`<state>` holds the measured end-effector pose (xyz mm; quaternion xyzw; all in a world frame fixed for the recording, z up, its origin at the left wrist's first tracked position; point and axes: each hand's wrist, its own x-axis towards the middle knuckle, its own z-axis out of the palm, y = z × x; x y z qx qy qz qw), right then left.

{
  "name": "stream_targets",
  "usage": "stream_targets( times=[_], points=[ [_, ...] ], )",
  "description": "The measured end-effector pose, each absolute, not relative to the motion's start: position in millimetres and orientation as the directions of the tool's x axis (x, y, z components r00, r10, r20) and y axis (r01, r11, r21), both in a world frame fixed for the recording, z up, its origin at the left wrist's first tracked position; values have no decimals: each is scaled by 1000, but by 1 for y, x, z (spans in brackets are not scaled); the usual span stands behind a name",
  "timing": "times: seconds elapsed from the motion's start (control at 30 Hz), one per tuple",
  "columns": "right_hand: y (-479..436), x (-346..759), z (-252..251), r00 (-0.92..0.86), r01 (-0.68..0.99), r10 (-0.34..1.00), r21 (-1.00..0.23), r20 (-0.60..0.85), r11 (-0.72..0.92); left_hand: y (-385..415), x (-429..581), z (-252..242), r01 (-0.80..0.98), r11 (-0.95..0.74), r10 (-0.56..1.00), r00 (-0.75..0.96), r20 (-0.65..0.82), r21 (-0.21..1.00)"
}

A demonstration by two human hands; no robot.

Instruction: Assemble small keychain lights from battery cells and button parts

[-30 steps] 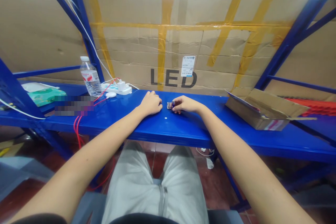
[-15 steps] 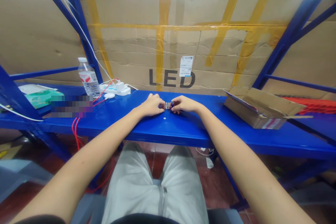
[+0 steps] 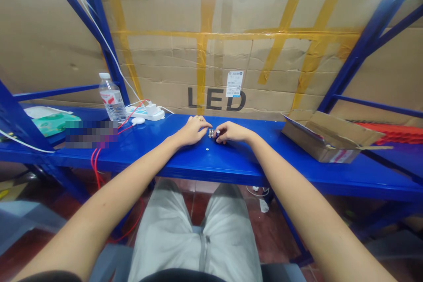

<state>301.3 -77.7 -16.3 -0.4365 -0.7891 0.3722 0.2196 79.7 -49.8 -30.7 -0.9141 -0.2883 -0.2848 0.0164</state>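
On the blue tabletop [image 3: 231, 158], a tight cluster of small silvery round-topped pieces [image 3: 210, 133] stands between my hands; they look like battery ends. My left hand [image 3: 191, 131] rests just left of the cluster, thumb and fingers apart, the index fingertip reaching to its far edge. My right hand [image 3: 231, 132] is closed at the cluster's right side. Its thumb and fingers pinch a small dark cylinder with a silvery top [image 3: 217, 134], held about upright and looking like a battery. The curled fingers hide part of it. A small whitish round spot [image 3: 207, 149] lies nearer me.
An open cardboard box [image 3: 330, 139] stands at the right, with red material [image 3: 396, 134] behind it. On the left are a water bottle [image 3: 111, 99], a white power strip [image 3: 150, 113], red cables [image 3: 95, 158] and a green packet [image 3: 53, 122]. A large cardboard panel [image 3: 165, 61] rises behind.
My left fingers have spread from their curl, and the index finger now stretches toward the cluster's far side. More of the cluster shows. My right hand keeps its pinch almost in place.
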Motion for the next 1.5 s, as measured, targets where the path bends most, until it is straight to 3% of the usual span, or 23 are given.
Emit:
stream_targets(
  times=[0.27,0.67,1.07,1.2,1.37,1.5],
  points=[
    [-83,298,-14,-503,561,864,-747,35,357,-60,86,-26,333,-872,490,566,663,359],
    [-82,295,-17,-508,544,859,-754,53,368,-52,87,-31,173,-934,350,608,713,311],
    [-82,293,-20,-490,517,867,-770,91,373,-47,86,-34,196,-948,316,640,700,249],
    [-80,292,-22,-493,423,867,-850,75,314,-48,86,-35,220,-943,332,656,677,250],
    [-85,291,-21,-507,209,861,-964,39,166,-53,88,-34,256,-905,423,607,673,338],
    [-86,293,-18,-413,210,910,-968,37,135,-59,89,-32,272,-843,529,577,622,465]
  ],
)
